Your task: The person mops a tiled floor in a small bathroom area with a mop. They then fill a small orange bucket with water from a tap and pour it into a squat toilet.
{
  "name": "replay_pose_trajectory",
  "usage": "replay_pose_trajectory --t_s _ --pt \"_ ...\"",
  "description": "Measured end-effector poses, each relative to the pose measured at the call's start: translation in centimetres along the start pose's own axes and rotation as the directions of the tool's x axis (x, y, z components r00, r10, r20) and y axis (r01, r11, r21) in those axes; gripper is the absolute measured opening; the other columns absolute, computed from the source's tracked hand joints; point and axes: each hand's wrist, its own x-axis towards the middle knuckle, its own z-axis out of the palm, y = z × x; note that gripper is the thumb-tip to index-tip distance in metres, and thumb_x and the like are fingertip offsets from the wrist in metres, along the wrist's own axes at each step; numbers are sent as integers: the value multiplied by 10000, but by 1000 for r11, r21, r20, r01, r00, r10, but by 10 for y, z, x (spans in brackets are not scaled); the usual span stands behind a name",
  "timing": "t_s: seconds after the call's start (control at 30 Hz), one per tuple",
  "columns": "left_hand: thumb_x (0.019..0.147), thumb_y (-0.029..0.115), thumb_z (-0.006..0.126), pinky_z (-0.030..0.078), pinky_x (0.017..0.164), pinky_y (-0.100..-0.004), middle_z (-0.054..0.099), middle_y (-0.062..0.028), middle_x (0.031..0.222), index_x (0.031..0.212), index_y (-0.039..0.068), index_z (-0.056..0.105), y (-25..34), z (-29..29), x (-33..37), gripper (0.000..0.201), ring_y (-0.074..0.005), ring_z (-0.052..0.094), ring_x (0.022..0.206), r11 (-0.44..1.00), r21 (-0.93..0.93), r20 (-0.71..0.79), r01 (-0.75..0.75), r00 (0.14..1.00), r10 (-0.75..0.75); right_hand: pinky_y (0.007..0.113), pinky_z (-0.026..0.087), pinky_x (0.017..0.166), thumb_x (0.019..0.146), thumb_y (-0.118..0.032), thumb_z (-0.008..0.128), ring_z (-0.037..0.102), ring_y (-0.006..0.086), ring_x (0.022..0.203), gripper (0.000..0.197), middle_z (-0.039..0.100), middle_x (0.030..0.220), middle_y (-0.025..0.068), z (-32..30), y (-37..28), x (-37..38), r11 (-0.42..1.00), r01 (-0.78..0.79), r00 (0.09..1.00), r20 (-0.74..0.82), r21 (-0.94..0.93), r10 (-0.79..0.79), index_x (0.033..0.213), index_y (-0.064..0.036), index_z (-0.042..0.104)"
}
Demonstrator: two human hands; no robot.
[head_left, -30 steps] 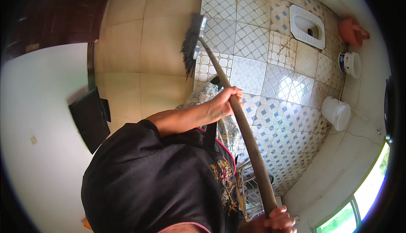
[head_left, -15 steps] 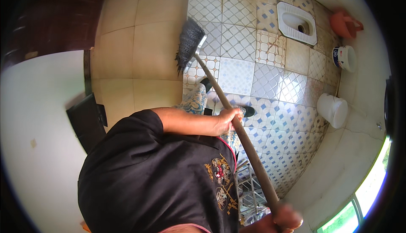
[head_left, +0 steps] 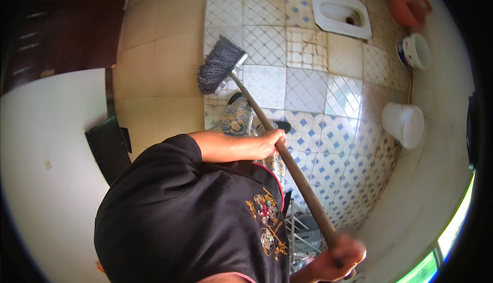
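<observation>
I hold a long-handled broom with both hands. My left hand [head_left: 269, 140] is closed round the middle of the brown handle [head_left: 303, 185]. The handle's top end, at the lower right, is in the grip of my right hand [head_left: 345, 255], which is blurred. The grey bristle head [head_left: 221, 63] rests on the floor where the beige tiles meet the blue-and-white patterned tiles [head_left: 308, 85]. My black shirt fills the lower middle, with a patterned trouser leg [head_left: 233, 120] and a dark shoe [head_left: 281, 126] below the handle.
A white squat toilet pan [head_left: 341, 13] is set in the floor at the top. An orange jug [head_left: 408, 8] and a white pail [head_left: 415, 51] stand by the right wall, with a white bucket [head_left: 403, 124] below them. A black panel [head_left: 108, 147] hangs on the left wall.
The broom head has shifted a little left and toward me across the tiles. My left hand has come lower on the handle, and the view has tilted so the toilet pan sits more central.
</observation>
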Motion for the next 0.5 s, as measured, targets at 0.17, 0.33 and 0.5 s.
replay_pose_trajectory --t_s 0.17,0.33,0.5 --pt "685 140 574 435 573 -359 505 16 670 767 127 494 -24 54 5 115 -142 534 621 984 158 282 86 951 -128 297 393 593 769 -335 504 421 146 544 305 394 656 30 -43 -12 39 994 92 979 177 55 -101 746 -71 354" --pt "684 165 581 439 586 -343 511 17 671 751 143 489 -33 123 -18 116 -136 553 647 906 380 168 186 949 -265 334 356 601 782 -360 469 394 143 535 278 460 675 57 -40 -41 54 978 197 975 -97 -63 -202 839 -92 425" --pt "678 158 590 436 597 -332 523 15 665 729 138 481 -21 188 -24 122 -152 564 651 794 539 159 282 891 -425 318 345 588 774 -349 517 390 142 534 279 443 700 54 -20 -61 82 964 263 940 -212 -42 -266 840 -95 422"
